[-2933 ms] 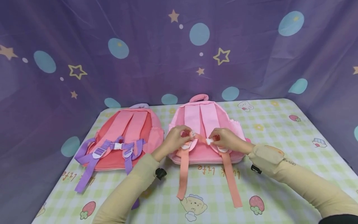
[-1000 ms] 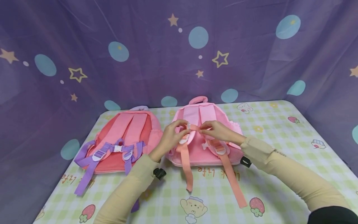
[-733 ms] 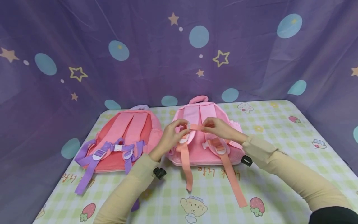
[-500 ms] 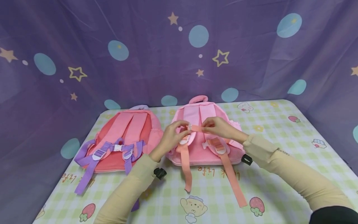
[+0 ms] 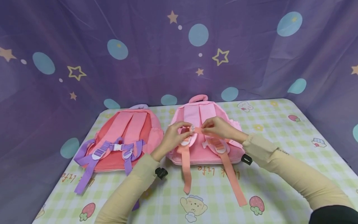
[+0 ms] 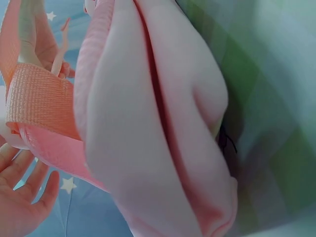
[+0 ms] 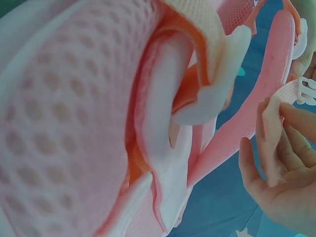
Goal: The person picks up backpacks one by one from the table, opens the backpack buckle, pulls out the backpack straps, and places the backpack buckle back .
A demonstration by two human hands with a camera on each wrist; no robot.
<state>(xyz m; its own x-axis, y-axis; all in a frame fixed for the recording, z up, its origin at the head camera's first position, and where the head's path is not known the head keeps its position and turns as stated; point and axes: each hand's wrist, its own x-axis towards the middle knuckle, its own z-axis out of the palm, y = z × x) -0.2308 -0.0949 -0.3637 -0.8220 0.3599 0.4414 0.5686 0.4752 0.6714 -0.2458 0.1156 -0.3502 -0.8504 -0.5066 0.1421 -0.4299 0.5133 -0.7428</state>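
Observation:
My left hand (image 5: 174, 136) pinches a small white buckle piece (image 5: 192, 128) between thumb and fingertips, over the light pink backpack (image 5: 201, 155). From this piece runs a short orange strap (image 5: 198, 130), which my right hand (image 5: 219, 127) pinches just to the right. In the right wrist view, the strap (image 7: 270, 118) folds down along the right fingers, with the white buckle piece (image 7: 307, 91) at its upper end. The other white buckle half (image 5: 205, 144) hangs loose below the right hand. Shoulder-strap fabric fills much of both wrist views.
A coral backpack (image 5: 112, 124) with purple straps lies to the left, its white chest buckle (image 5: 117, 147) joined. Two orange strap tails (image 5: 186, 174) hang toward the front of the checked tablecloth (image 5: 279, 174). A purple curtain (image 5: 151, 62) stands behind.
Earlier my right hand held the other white buckle half; it has let that go and now pinches the orange strap. Lately my left hand has shifted slightly right with the buckle piece.

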